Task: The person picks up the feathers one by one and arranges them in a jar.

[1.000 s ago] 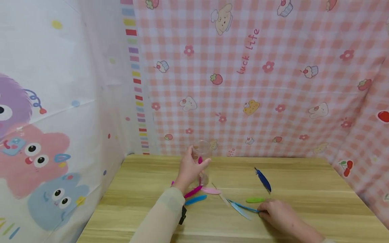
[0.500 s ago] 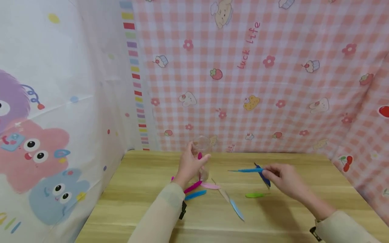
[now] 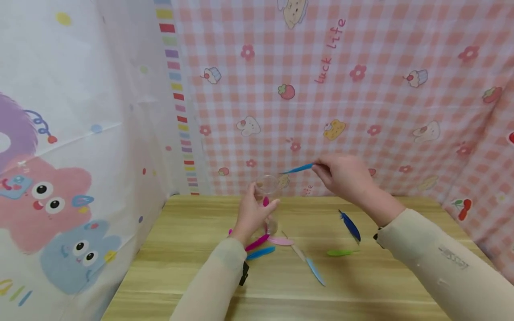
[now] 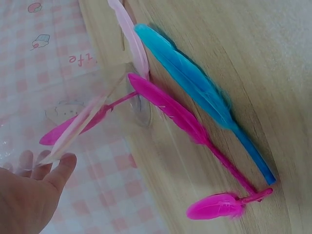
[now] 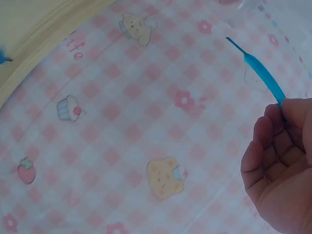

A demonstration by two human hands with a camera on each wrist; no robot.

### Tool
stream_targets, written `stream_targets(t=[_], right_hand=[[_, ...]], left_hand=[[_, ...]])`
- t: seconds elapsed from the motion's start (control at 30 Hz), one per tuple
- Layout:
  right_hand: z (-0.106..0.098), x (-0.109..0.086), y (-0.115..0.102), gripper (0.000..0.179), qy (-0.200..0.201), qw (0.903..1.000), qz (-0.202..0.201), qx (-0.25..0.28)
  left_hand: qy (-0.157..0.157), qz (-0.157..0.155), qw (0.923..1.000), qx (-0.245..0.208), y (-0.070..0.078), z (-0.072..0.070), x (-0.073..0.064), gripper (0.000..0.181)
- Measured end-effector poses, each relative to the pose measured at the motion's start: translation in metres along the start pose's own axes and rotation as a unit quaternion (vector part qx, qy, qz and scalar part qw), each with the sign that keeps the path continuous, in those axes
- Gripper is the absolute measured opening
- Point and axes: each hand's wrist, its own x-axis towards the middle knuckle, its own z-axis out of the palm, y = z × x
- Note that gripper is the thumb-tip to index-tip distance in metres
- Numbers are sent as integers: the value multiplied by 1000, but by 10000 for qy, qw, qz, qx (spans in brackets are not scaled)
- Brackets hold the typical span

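A tall clear container (image 3: 272, 226) stands upright on the table, gripped around its side by my left hand (image 3: 250, 218). Inside it lean a magenta feather (image 4: 97, 121) and a pale pink one (image 4: 75, 129), seen in the left wrist view. My right hand (image 3: 347, 178) is raised to the right of the container's rim. Between thumb and forefinger it pinches a blue feather (image 3: 299, 169) by its vaned end, and the bare quill points left towards the opening. In the right wrist view the other fingers are curled loosely below this blue feather (image 5: 265, 75).
Loose feathers lie on the wooden table (image 3: 180, 276): magenta (image 3: 257, 243), blue (image 3: 261, 253), pink (image 3: 281, 241), beige (image 3: 298, 253), light blue (image 3: 316, 272), green (image 3: 339, 253) and dark blue (image 3: 350, 226). A checked cloth (image 3: 305, 111) hangs behind.
My right hand has lifted the blue feather from the table and carried it up and left, close to the container's rim. The left hand stays on the container.
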Motion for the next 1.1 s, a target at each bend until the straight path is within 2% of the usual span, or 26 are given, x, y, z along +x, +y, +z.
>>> stream_targets(t=[0.1,0.23,0.57,0.8,0.97,1.1], right_hand=[[8,7,-8,17,197,9986,-357,-351],[14,10,-13,17,211,9977,-486,-433],[11,13,-17,19,238,9996,-170,44],[18,12,-24,17,43,9991,-394,-132],[25,12,-28,21,-220,9991,-318,-150],[30,10,-27,24,-224,9994,-256,-98]], left_hand=[[-4,3,10000,-2,1,-1,0,76],[-25,17,10000,-20,1,0,-1,74],[-83,-17,9999,-74,1,-1,-1,75],[-55,-5,10000,-38,0,-3,0,73],[-65,26,10000,-63,1,-4,0,74],[-101,49,9999,-86,1,-4,0,76]])
